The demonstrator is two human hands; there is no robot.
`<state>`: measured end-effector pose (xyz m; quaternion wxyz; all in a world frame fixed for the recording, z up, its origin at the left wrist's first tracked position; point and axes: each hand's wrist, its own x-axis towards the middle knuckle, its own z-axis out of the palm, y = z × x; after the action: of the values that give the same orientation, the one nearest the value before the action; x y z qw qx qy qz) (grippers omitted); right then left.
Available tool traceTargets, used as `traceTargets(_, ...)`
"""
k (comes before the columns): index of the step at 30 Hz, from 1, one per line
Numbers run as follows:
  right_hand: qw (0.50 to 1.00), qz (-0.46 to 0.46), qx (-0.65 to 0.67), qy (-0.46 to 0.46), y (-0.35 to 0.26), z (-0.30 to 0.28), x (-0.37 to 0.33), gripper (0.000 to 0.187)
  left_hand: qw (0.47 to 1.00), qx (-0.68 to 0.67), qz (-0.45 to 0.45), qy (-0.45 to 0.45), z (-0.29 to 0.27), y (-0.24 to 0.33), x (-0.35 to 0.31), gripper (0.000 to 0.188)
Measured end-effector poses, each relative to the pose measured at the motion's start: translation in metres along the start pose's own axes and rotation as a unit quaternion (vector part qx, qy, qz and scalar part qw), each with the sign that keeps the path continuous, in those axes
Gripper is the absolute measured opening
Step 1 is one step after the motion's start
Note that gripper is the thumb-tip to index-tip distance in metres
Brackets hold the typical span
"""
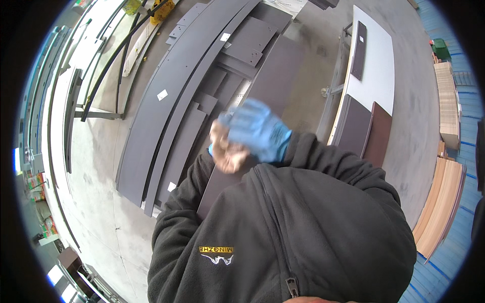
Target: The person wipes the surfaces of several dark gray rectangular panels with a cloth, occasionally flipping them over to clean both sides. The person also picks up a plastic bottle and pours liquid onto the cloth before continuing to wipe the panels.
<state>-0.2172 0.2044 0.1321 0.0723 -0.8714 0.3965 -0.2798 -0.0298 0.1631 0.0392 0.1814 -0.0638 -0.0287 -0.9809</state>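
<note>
My right hand (pixel 260 130), in a blue glove, lies across my left hand (pixel 230 151) in front of my chest. Both are smeared by motion. The left looks tan and pale, with a bit of blue at its wrist edge; whether it wears a glove I cannot tell. Its fingers seem bent, but what lies between the two hands is hidden. Beneath and beyond them is a long dark grey board (pixel 275 70), partly covered by my arms. Left of it, several grey panels (pixel 184 134) of different sizes lie stacked, some with small white labels (pixel 161 95).
To the right stands a long table with a white top (pixel 376 65), carrying a narrow dark board (pixel 359 50), a grey panel (pixel 352 123) and a reddish-brown panel (pixel 379 132). Farther right are stacked tan boards (pixel 440 207). A black metal frame (pixel 121 63) stands on the left.
</note>
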Motion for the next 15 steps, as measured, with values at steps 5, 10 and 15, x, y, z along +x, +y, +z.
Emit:
traceTargets(5, 0.970, 0.134, -0.110, 0.172, 0.152, -0.044, -0.035, 0.036, 0.951, 0.300, 0.054, -0.050, 0.002, -0.001, -0.001, 0.066)
traceTargets(10, 0.747, 0.632, 0.022, 0.204, 0.263, -0.079, -0.096, 0.029, 0.920, 0.361, -0.008, 0.150, 0.011, -0.006, -0.003, 0.058)
traceTargets(15, 0.719, 0.548, 0.120, 0.411, 0.236, -0.105, -0.108, 0.020, 0.993, 0.101, 0.001, 0.064, 0.005, -0.002, 0.010, 0.055)
